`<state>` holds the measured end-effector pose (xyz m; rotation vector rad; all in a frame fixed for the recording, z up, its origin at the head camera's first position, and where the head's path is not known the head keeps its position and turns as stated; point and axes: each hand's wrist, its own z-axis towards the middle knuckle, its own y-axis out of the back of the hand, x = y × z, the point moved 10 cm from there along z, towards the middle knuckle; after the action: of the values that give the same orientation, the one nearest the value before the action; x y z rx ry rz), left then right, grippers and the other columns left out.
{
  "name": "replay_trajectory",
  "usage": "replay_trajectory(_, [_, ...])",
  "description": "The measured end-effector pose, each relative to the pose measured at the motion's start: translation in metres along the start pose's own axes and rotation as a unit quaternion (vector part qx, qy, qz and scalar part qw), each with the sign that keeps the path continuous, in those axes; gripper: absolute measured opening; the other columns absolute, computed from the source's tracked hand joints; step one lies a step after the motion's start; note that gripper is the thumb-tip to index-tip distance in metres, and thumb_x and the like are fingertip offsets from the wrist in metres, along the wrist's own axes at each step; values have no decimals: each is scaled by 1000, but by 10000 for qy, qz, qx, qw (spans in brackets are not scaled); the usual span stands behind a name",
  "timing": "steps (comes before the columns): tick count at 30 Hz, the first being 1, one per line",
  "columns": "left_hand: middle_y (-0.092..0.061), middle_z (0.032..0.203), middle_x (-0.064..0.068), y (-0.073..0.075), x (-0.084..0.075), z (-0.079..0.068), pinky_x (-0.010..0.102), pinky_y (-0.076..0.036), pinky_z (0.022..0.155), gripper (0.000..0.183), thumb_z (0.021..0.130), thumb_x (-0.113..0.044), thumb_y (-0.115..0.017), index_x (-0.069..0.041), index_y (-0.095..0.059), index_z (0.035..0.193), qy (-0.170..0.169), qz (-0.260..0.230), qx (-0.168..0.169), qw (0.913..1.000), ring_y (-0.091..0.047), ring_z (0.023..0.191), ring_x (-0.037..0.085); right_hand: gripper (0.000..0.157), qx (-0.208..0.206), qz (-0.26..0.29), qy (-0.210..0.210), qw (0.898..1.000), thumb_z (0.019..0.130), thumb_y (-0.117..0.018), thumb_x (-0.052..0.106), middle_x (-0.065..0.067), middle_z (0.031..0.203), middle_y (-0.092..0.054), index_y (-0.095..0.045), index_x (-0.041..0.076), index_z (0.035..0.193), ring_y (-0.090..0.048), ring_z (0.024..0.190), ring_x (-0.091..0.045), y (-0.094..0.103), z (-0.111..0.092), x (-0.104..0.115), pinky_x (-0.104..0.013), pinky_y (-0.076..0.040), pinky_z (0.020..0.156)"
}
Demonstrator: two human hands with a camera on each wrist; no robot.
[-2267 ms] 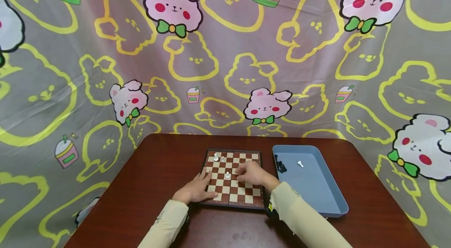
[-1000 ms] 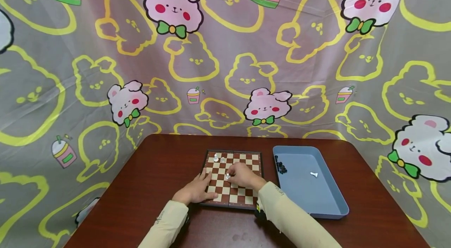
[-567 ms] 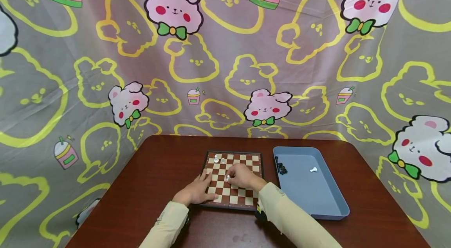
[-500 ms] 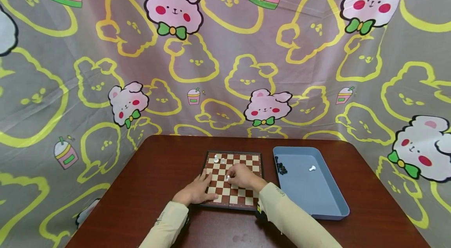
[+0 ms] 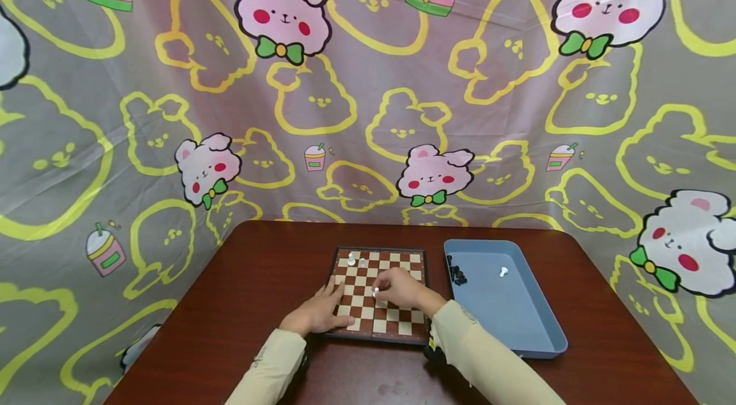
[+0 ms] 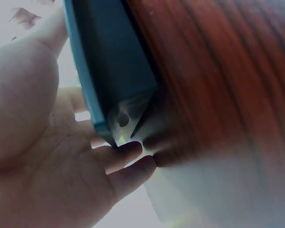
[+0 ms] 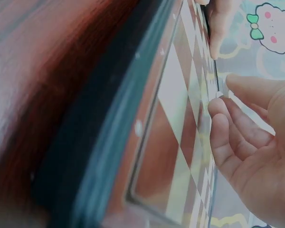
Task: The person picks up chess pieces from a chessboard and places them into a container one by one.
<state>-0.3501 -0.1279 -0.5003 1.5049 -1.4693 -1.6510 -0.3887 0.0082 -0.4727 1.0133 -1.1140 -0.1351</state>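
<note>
A checkered chessboard lies on the table, with a white chess piece upright near its far left corner and a second whitish piece beside it. My left hand rests with spread, straight fingers over the board's left edge; in the left wrist view its fingers lie along the dark rim. Near the middle of the board my right hand pinches a small white chess piece between thumb and fingers. In the right wrist view those fingers mostly hide the piece.
A blue-grey tray stands right of the board. Inside it, several black chess pieces cluster at the left wall, and one white piece lies on its side. A patterned cloth hangs behind the brown table.
My right hand came left to the white piece mid-board, pinched it, then shifted slightly right with it. The white piece in the tray has rolled about. My left hand stays put.
</note>
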Motion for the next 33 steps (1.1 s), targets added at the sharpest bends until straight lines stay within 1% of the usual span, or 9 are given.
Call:
replay_trajectory(4, [-11, 153, 26, 0, -1, 0, 53, -32, 101, 89, 85, -53, -63, 1, -28, 147, -3, -17, 7, 10000, -20, 137, 43, 6, 33, 70, 29, 10000, 90, -66, 15, 10, 81, -63, -71, 13, 92, -59, 71, -6, 7, -5, -1, -28, -48, 63])
replay_trajectory(7, [-11, 153, 26, 0, -1, 1, 53, -31, 102, 90, 85, -53, -63, 1, -27, 147, -19, -35, 19, 10000, -19, 137, 43, 7, 18, 154, -44, 9999, 90, -66, 15, 8, 81, -64, -71, 11, 93, -59, 71, -8, 16, -9, -2, -30, -48, 62])
replay_trajectory(14, [-11, 153, 27, -1, 1, 4, 51, -33, 102, 90, 85, -54, -62, 1, -28, 147, -100, 113, -42, 9999, -20, 137, 43, 11, -223, -104, -166, 9996, 91, -65, 17, 9, 84, -64, -70, 10, 98, -59, 75, -8, 41, -19, -8, -30, -48, 63])
replay_trajectory(17, [-10, 153, 26, -3, 3, 5, 51, -33, 101, 90, 85, -54, -62, 0, -26, 148, -84, 111, -45, 9999, -20, 137, 43, 13, -277, -91, -253, 9993, 91, -65, 17, 8, 86, -64, -70, 10, 100, -59, 77, -10, 51, -25, -13, -31, -49, 66])
replay_trajectory(21, [-10, 153, 26, -3, 4, 5, 52, -33, 101, 90, 85, -54, -62, -1, -25, 149, -70, 100, -30, 9999, -20, 137, 44, 15, -355, -152, -302, 9988, 91, -65, 16, 7, 87, -65, -70, 9, 102, -60, 78, -11, 62, -31, -19, -33, -49, 65])
replay_trajectory(24, [-9, 153, 26, -4, 4, 5, 51, -33, 101, 91, 85, -55, -62, -1, -26, 148, -46, 72, -9, 10000, -20, 137, 43, 14, -438, -248, -277, 9983, 90, -66, 17, 7, 86, -64, -70, 9, 101, -60, 77, -11, 70, -36, -24, -33, -48, 65])
replay_trajectory(29, [-10, 153, 27, -4, 2, 4, 51, -33, 101, 91, 85, -54, -62, 1, -28, 147, -63, 94, -13, 9999, -20, 137, 42, 11, -534, -153, -129, 9984, 90, -66, 14, 6, 84, -64, -70, 7, 96, -58, 72, -12, 81, -43, -28, -33, -47, 62])
replay_trajectory(31, [-10, 153, 27, -3, 2, 4, 52, -33, 101, 90, 85, -54, -63, 1, -28, 147, -68, 111, -19, 9999, -20, 137, 42, 11, -574, -91, -130, 9982, 90, -65, 13, 5, 84, -64, -69, 5, 96, -58, 71, -12, 86, -46, -31, -34, -47, 61])
replay_trajectory(33, [-10, 153, 27, -3, 1, 4, 52, -33, 101, 90, 85, -54, -63, 1, -28, 147, -64, 117, -16, 9999, -21, 137, 42, 10, -616, -97, -221, 9978, 89, -66, 13, 6, 85, -64, -69, 6, 96, -58, 72, -12, 90, -49, -35, -33, -47, 62])
